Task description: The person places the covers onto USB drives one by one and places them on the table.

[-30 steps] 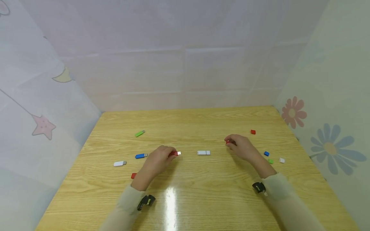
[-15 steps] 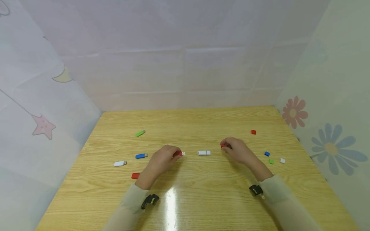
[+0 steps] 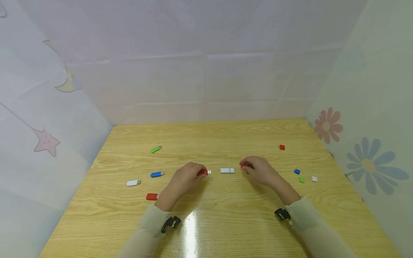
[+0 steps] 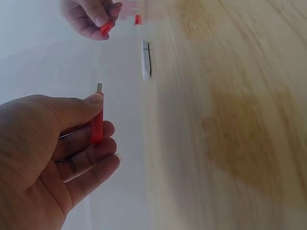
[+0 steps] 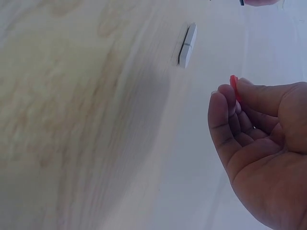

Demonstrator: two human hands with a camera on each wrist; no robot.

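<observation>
Between thumb and fingers my left hand (image 3: 185,179) pinches a red USB stick (image 4: 97,122), its bare metal plug pointing right toward the other hand. A small red cap (image 5: 234,87) is pinched at the fingertips of my right hand (image 3: 260,172). Both hands are raised over the table, and the stick and cap are apart. On the wood between them lies a white USB stick (image 3: 227,171) with its cap on; it also shows in both wrist views.
Uncapped sticks lie at left on the table (image 3: 206,139): green (image 3: 156,149), blue (image 3: 157,174), white (image 3: 133,183) and red (image 3: 152,196). Loose caps lie at right: red (image 3: 282,147), blue (image 3: 297,171), green (image 3: 302,180) and white (image 3: 314,178). Patterned sheets surround the table.
My left hand has carried the red USB stick to the right. My right hand has brought the red cap left and a little nearer to me, so the two are closer together.
</observation>
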